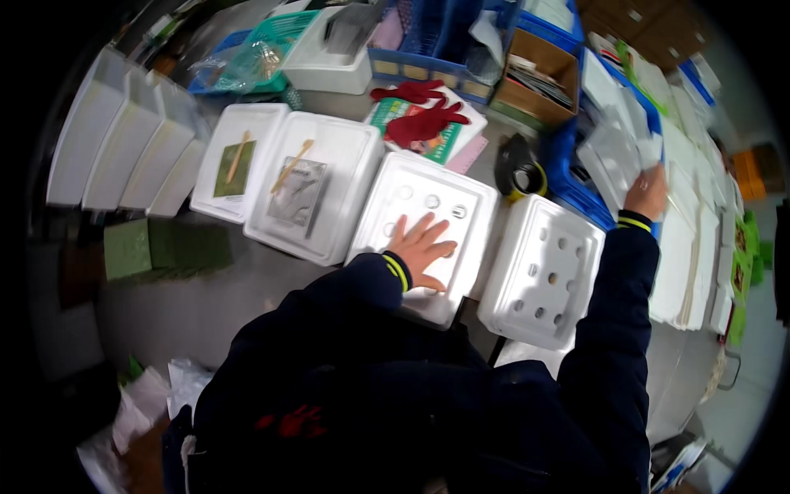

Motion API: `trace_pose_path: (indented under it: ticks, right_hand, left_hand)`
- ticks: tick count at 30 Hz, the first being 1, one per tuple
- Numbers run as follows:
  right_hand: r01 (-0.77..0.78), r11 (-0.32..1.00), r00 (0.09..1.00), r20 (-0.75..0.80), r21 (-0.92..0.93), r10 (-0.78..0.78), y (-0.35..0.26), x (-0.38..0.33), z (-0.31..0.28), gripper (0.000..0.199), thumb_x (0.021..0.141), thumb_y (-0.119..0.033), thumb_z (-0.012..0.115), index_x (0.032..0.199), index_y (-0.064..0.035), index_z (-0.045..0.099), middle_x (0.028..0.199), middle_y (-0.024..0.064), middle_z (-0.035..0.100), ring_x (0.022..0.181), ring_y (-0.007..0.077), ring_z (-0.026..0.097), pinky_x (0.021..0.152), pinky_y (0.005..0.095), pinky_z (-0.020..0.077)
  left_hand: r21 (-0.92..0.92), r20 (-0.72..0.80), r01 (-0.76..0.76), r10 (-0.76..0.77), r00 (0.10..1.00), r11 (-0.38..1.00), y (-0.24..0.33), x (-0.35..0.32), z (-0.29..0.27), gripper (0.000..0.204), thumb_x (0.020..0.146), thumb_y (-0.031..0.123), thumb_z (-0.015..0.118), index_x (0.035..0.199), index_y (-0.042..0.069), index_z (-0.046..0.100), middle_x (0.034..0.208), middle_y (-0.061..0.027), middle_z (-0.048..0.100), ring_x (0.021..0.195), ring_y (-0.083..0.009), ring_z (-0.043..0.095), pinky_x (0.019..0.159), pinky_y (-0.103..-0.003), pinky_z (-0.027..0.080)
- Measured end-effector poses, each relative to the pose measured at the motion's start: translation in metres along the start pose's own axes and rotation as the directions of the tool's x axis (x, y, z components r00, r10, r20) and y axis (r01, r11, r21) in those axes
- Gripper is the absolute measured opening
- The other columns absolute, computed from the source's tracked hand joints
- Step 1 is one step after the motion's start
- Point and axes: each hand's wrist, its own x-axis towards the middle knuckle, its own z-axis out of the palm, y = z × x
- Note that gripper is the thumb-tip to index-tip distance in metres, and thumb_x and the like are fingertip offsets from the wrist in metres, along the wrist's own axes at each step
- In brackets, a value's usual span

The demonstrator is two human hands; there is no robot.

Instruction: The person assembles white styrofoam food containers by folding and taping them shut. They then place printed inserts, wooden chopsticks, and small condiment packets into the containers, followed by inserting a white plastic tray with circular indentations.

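The grey desk carries a row of white foam pieces running from far left to near right. At the left edge of the scene a stack of white foam boxes stands on its side. Next along, a foam lid bears a green packet and a wooden stick, and a second foam lid just right of it bears a silvery packet and another wooden stick. Further right lies the holed foam tray, with round recesses along its far part. The left hand rests flat on this tray, palm down, fingers spread apart and pointing toward the far side; it grips nothing. Just right of that tray, with a narrow gap between, sits a second holed foam tray, untouched by either hand.

The right hand reaches well to the far right, over a blue crate filled with white foam sheets. Its fingers are curled onto one of these sheets; whether they actually pinch it I cannot tell. More white sheets are stacked to the right of the forearm.

Near the desk's far side, a pair of red gloves lies on a printed box, and a roll of tape sits between the gloves and the blue crate. A green block lies at the near left.
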Motion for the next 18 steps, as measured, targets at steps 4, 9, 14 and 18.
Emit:
trace_pose_path:
  ticks: [4, 9, 14, 18]
  right_hand:
    - [0.012, 0.961, 0.966, -0.251, 0.275, 0.059, -0.068, 0.045, -0.051, 0.035, 0.083, -0.008, 0.058, 0.116, 0.0012, 0.05, 0.105, 0.0191, 0.057, 0.093, 0.0302, 0.056, 0.082, 0.0348, 0.0444]
    - [-0.345, 0.528, 0.937, 0.314, 0.776, 0.151, -0.164, 0.061, -0.072, 0.037, 0.094, -0.018, 0.043, 0.123, 0.0046, 0.045, 0.118, 0.0143, 0.051, 0.104, 0.0185, 0.049, 0.089, 0.0263, 0.0376]
    - [-0.679, 0.303, 0.517, 0.728, 0.669, -0.45, -0.351, 0.024, -0.036, 0.03, 0.091, -0.019, 0.049, 0.115, -0.0018, 0.054, 0.088, 0.0081, 0.063, 0.079, 0.0116, 0.056, 0.071, 0.0245, 0.0446]
    - [-0.407, 0.289, 0.48, 0.472, 0.867, -0.74, -0.491, 0.012, 0.011, 0.032, 0.089, -0.023, 0.048, 0.113, -0.0022, 0.055, 0.093, 0.0204, 0.062, 0.085, 0.0319, 0.06, 0.076, 0.0329, 0.046]
  left_hand:
    - [-0.061, -0.228, 0.015, -0.029, 0.973, 0.998, -0.011, -0.032, -0.015, 0.068, 0.073, 0.048, 0.063, 0.128, 0.013, 0.042, 0.142, -0.0118, 0.024, 0.132, -0.0324, 0.018, 0.103, -0.055, 0.016]
    - [-0.253, -0.723, 0.088, -0.249, 0.645, 0.963, -0.074, -0.108, -0.071, 0.067, 0.071, 0.028, 0.071, 0.125, 0.001, 0.041, 0.13, -0.0207, 0.038, 0.119, -0.0359, 0.039, 0.099, -0.041, 0.032]
    - [-0.073, -0.802, 0.036, -0.08, 0.592, 0.997, -0.151, -0.191, -0.11, 0.08, 0.071, 0.048, 0.068, 0.125, -0.002, 0.038, 0.127, -0.0231, 0.041, 0.115, -0.0377, 0.042, 0.097, -0.043, 0.033]
    - [-0.069, -0.578, 0.003, -0.042, 0.815, 0.998, -0.184, -0.219, -0.11, 0.082, 0.066, 0.051, 0.07, 0.124, 0.001, 0.042, 0.129, -0.0223, 0.039, 0.121, -0.0384, 0.037, 0.099, -0.052, 0.027]
